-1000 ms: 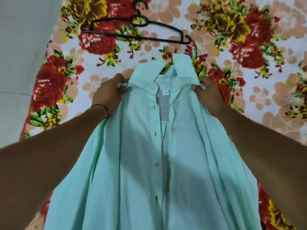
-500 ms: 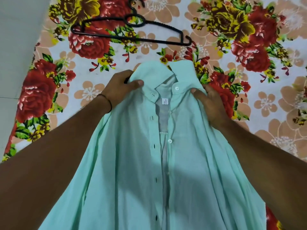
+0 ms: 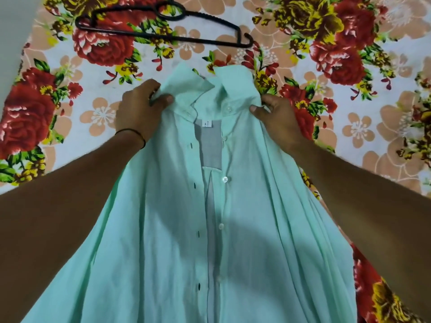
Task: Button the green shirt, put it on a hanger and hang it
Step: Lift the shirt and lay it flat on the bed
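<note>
Head view: left hand [image 3: 140, 113] and right hand [image 3: 278, 121] pinched the green shirt [image 3: 210, 217] at both shoulders beside the collar, front open on the floral bedsheet [image 3: 349, 127]. Best laid flat, plackets aligned, before buttoning; black hanger [image 3: 163, 29] beyond, untouched.

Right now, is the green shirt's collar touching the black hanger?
Apart. The head view shows a strip of floral sheet between the collar and the hanger.

bed: floral sheet [image 3: 349, 117] | floor [image 3: 14, 31]: pale grey, left
</note>
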